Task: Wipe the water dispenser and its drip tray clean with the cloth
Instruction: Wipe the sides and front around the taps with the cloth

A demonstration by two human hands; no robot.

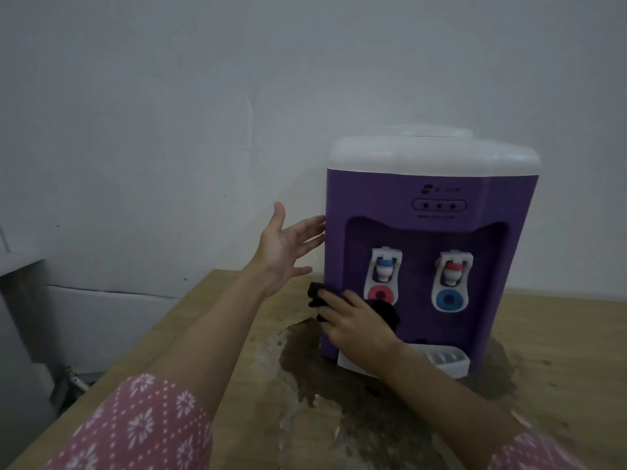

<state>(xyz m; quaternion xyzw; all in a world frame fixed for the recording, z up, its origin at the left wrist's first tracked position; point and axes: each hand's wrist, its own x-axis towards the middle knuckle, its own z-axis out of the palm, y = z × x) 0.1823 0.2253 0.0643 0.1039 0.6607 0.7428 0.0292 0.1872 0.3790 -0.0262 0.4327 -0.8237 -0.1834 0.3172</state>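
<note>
A purple water dispenser (424, 205) with a white top stands on a wooden table (210, 334). Two white taps sit in its front recess. Below them is the white drip tray (448, 361), partly hidden by my right wrist. My right hand (356, 325) presses a black cloth (317, 295) against the dispenser's lower left front. My left hand (285, 249) is open with spread fingers; its fingertips reach the dispenser's left side, and I cannot tell if they touch it.
A dark wet-looking stain (305, 357) spreads over the table around the dispenser's base. A pale wall (169, 113) rises right behind the table. The table's left edge drops off toward grey objects at far left (20, 300).
</note>
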